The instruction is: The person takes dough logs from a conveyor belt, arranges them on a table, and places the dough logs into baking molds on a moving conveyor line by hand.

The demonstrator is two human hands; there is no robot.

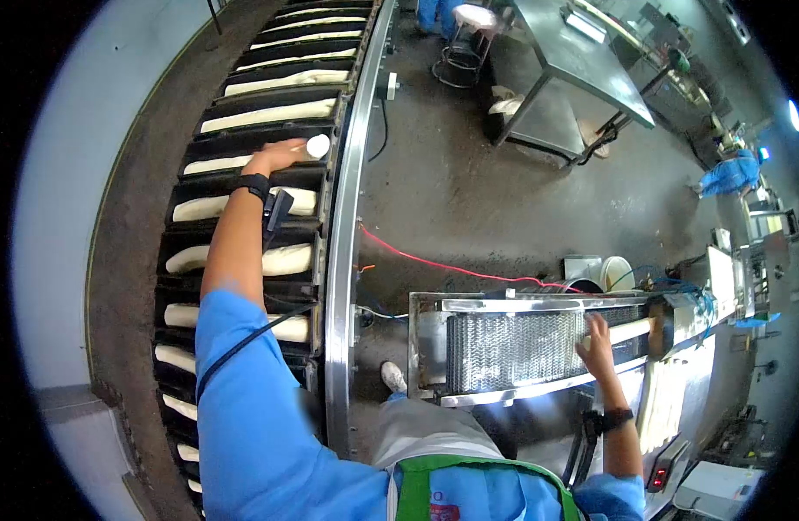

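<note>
Long pale dough strips lie in a row of dark pans on the left. My left hand (280, 156) is over one of these pans, its fingers curled round a dough strip (217, 164). The strip's round white end sticks out past my fingers, tilted up near the pan's right end. My right hand (597, 347) is over the metal mesh conveyor (504, 347), its fingers apart. Beside it, another dough strip (632, 330) comes out of a box-shaped machine part (675, 325); I cannot tell whether my fingers touch that strip.
A steel rail (340, 286) runs along the pans. More dough strips (663, 404) lie right of the conveyor. A red hose (452, 267) crosses the floor near a white bucket (617, 273). Farther off are a steel table (582, 52), a stool (475, 19) and a person in blue (731, 174).
</note>
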